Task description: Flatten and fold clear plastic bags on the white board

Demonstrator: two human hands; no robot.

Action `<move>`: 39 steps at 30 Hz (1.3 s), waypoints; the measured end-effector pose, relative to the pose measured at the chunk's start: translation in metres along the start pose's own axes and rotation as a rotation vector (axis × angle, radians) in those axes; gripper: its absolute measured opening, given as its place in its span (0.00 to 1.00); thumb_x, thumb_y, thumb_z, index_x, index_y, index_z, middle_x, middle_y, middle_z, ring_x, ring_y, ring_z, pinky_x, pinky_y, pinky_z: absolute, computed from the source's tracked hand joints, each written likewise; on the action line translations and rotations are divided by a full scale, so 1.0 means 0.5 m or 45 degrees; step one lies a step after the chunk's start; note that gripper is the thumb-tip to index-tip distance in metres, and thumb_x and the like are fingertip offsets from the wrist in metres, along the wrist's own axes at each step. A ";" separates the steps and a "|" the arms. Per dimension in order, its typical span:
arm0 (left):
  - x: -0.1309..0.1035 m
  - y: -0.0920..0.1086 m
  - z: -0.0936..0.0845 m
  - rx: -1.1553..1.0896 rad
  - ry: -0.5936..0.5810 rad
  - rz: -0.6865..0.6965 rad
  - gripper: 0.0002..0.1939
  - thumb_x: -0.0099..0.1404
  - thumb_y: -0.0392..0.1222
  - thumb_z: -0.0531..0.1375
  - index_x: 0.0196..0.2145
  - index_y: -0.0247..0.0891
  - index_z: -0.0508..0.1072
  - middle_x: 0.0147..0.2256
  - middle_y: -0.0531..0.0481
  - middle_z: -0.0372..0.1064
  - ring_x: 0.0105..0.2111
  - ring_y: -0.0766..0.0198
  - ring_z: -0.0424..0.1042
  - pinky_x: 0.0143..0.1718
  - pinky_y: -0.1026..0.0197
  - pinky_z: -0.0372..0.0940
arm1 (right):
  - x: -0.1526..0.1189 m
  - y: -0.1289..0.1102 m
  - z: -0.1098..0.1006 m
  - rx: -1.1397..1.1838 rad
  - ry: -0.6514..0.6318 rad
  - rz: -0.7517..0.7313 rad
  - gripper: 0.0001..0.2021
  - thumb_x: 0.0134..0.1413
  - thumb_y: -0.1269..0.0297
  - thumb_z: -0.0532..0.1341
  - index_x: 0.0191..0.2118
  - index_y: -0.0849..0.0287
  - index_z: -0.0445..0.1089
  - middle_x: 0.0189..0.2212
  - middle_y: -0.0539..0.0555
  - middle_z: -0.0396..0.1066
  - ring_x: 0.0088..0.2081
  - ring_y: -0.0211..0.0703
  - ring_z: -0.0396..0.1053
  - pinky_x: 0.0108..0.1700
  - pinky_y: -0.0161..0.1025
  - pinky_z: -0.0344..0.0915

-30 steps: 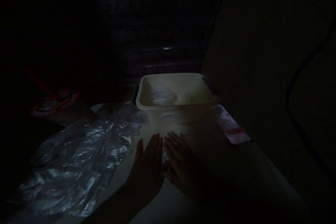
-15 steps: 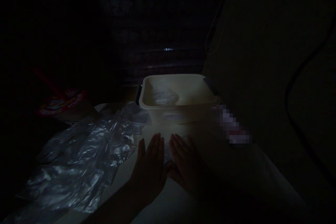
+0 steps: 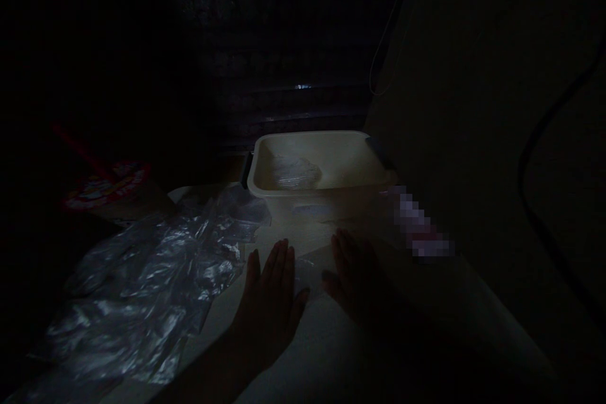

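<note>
My left hand (image 3: 272, 297) lies flat on the pale tabletop, palm down, thumb apart from the fingers. To its right, my right hand (image 3: 353, 274) also rests palm down with fingers stretched out; much of it is in shadow. A clear plastic piece (image 3: 310, 268) lies flat between and partly under the hands; its full outline is hidden. Just beyond the fingertips stands a cream plastic bin (image 3: 322, 194) with dark side handles. Inside it, on the left, is some clear folded plastic (image 3: 296, 172).
A heap of clear plastic bags (image 3: 142, 290) covers the table's left side. Behind it stands a drink cup (image 3: 111, 192) with a red printed lid and red straw. A blurred-out item (image 3: 421, 227) lies right of the bin. A dark cable (image 3: 525, 164) hangs at the right. The scene is very dark.
My right hand has slid to the right, away from my left hand, uncovering more of the plastic between them. My left hand has hardly moved.
</note>
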State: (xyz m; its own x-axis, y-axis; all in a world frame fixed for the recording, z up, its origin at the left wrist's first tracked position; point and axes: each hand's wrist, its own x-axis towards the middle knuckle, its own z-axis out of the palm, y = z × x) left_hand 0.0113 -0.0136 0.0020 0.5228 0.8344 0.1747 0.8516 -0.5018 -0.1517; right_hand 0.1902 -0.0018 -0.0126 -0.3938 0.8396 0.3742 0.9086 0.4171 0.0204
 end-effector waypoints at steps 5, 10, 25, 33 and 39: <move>0.001 -0.005 -0.004 -0.046 -0.037 0.038 0.29 0.61 0.50 0.40 0.53 0.25 0.47 0.55 0.35 0.42 0.55 0.52 0.37 0.51 0.42 0.37 | 0.027 0.039 -0.010 0.084 0.080 0.015 0.16 0.50 0.62 0.49 0.42 0.67 0.62 0.42 0.63 0.64 0.46 0.50 0.58 0.48 0.51 0.49; 0.006 -0.014 -0.012 -0.123 -0.092 0.159 0.29 0.62 0.50 0.39 0.54 0.26 0.44 0.56 0.36 0.39 0.56 0.53 0.35 0.51 0.42 0.36 | 0.055 0.052 -0.025 0.376 0.060 -0.067 0.09 0.46 0.68 0.53 0.36 0.62 0.65 0.35 0.56 0.67 0.39 0.43 0.60 0.43 0.42 0.54; 0.019 -0.018 -0.019 -0.280 -0.127 0.244 0.30 0.61 0.51 0.40 0.55 0.29 0.40 0.56 0.40 0.40 0.56 0.56 0.36 0.52 0.43 0.35 | 0.064 0.053 -0.019 0.474 -0.170 -0.096 0.05 0.45 0.64 0.56 0.28 0.60 0.66 0.28 0.51 0.65 0.34 0.39 0.59 0.38 0.38 0.51; 0.017 -0.018 -0.021 -0.351 -0.129 0.209 0.32 0.59 0.52 0.44 0.55 0.30 0.42 0.56 0.39 0.42 0.56 0.55 0.38 0.51 0.42 0.34 | 0.063 0.048 -0.026 0.415 -0.202 -0.106 0.06 0.45 0.64 0.56 0.23 0.59 0.65 0.26 0.50 0.65 0.33 0.39 0.59 0.36 0.36 0.50; 0.025 -0.029 -0.027 -0.760 -0.093 0.105 0.28 0.58 0.47 0.48 0.53 0.34 0.49 0.53 0.41 0.51 0.52 0.57 0.49 0.51 0.46 0.39 | 0.062 0.042 -0.031 0.489 -0.158 -0.145 0.06 0.46 0.65 0.55 0.24 0.60 0.64 0.26 0.50 0.65 0.33 0.38 0.59 0.37 0.36 0.49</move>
State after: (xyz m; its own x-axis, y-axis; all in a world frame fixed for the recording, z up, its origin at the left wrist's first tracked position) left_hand 0.0062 0.0012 0.0194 0.6018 0.7903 0.1153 0.6942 -0.5890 0.4138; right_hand 0.1992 0.0274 0.0140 -0.5239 0.8063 0.2746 0.7496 0.5895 -0.3011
